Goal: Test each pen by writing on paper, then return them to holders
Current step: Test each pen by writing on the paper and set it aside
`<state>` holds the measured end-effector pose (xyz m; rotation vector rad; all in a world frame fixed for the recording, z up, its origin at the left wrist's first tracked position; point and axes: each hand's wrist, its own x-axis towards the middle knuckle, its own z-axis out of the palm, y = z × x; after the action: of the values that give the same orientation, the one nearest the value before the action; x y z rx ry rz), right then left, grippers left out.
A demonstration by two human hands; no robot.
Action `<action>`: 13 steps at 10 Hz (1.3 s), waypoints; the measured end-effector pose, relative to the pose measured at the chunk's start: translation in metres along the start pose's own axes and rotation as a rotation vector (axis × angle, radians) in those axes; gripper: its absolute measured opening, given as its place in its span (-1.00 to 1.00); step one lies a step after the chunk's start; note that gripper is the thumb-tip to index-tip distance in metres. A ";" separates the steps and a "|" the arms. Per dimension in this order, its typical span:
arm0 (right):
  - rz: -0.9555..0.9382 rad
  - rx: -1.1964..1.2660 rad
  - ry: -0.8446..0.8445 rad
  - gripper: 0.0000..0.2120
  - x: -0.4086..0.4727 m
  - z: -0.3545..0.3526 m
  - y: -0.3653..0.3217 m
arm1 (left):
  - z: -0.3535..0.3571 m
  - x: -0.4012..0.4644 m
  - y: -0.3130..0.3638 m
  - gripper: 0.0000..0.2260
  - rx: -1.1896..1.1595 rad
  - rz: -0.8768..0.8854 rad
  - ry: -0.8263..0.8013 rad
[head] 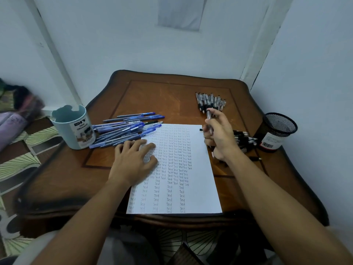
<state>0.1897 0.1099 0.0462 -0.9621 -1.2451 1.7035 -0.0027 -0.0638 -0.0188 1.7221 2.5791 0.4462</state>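
A white sheet of paper [191, 188] filled with rows of the word "Test" lies on the wooden table [152, 96]. My left hand [133, 159] rests flat on the sheet's left side with fingers spread. My right hand [219, 136] hovers past the sheet's right edge and grips a clear black-tipped pen [208, 116], which stands nearly upright. Several blue pens [126, 129] lie piled left of the paper. A row of black pens [211, 102] lies at the back, and more black pens [246, 140] are heaped behind my right hand.
A light blue holder [73, 129] labelled DIY stands at the table's left, with no pens showing in it. A black mesh holder [277, 131] stands at the right edge. Walls close in behind and to the right. Patterned floor lies to the left.
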 end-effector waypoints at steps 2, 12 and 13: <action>0.050 -0.033 -0.079 -0.77 -0.015 0.000 0.006 | 0.001 0.000 0.000 -0.46 0.003 0.003 0.006; 0.063 -0.258 -0.158 -0.84 -0.039 -0.009 0.013 | 0.001 0.001 -0.001 -0.44 0.017 -0.001 -0.002; 0.069 -0.232 -0.245 -0.71 -0.048 -0.016 0.024 | 0.001 0.001 -0.001 -0.44 0.019 -0.001 -0.006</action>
<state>0.2193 0.0668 0.0255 -0.9603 -1.6150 1.7992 -0.0041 -0.0634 -0.0201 1.7245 2.5885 0.4171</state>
